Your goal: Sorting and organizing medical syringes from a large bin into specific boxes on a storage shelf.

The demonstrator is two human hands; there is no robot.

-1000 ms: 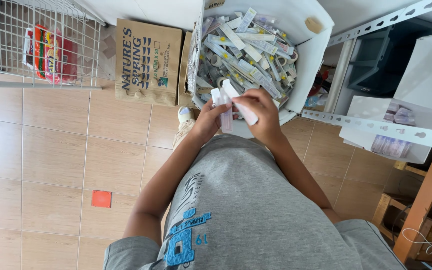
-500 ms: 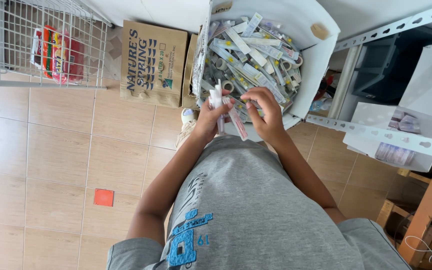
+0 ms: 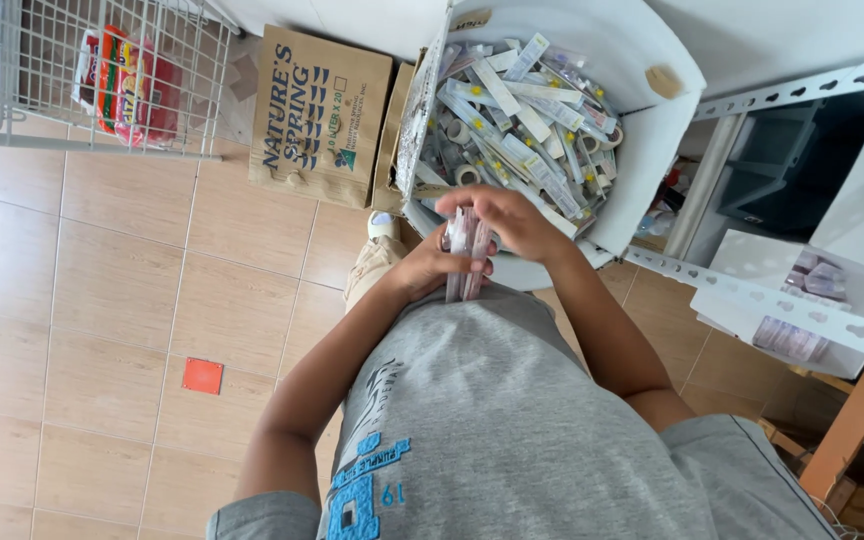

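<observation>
Both hands meet in front of my grey shirt, just below a white box filled with several clear-wrapped packets. My left hand grips a small bunch of those long sealed packets, held upright. My right hand curls over the top of the same bunch, its fingers on the packets. The lower ends of the packets hang in front of my shirt.
A flattened brown cardboard carton leans behind the box. A white wire basket with red packages stands at the far left. Grey slotted metal shelving with boxes is at the right. A small orange square lies on the tiled floor.
The hands have drawn back from the box toward my body. The loosely held packets are now gathered into one upright bunch between both hands.
</observation>
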